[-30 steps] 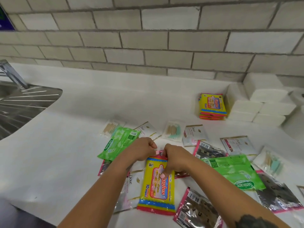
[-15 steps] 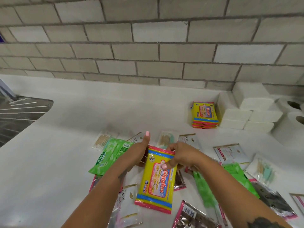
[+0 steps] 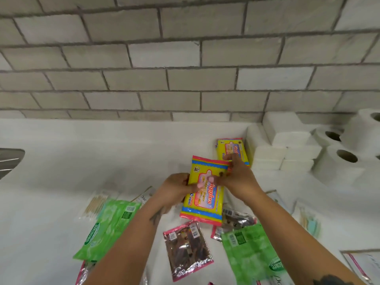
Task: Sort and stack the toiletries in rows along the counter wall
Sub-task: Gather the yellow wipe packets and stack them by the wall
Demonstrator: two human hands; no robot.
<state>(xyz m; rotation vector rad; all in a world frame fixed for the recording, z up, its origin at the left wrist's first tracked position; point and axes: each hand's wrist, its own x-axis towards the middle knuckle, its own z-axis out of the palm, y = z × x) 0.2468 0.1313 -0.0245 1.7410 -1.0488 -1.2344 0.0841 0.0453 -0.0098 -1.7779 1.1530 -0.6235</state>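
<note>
A yellow Giggles wipes pack [image 3: 203, 194] is held above the counter by both hands. My left hand [image 3: 174, 190] grips its left edge with the thumb on the front. My right hand [image 3: 236, 175] pinches its right edge near the top. Just behind it, by the wall, lies a stack of the same yellow packs [image 3: 232, 149]. Green Sanicare packs lie at the lower left [image 3: 107, 229] and lower right [image 3: 253, 254]. Dark foil sachets with pink edges [image 3: 187, 249] lie between my forearms.
White folded tissue packs [image 3: 285, 147] and toilet rolls [image 3: 341, 161] stand at the right against the brick wall [image 3: 164, 58]. A cotton bud packet [image 3: 96, 204] and a Dove sachet [image 3: 144, 197] lie at the left. A steel sink edge [image 3: 10, 159] shows at far left.
Both hands have lifted the yellow wipes pack off the scattered pile and carried it forward and right, close to the stack of yellow packs by the wall.
</note>
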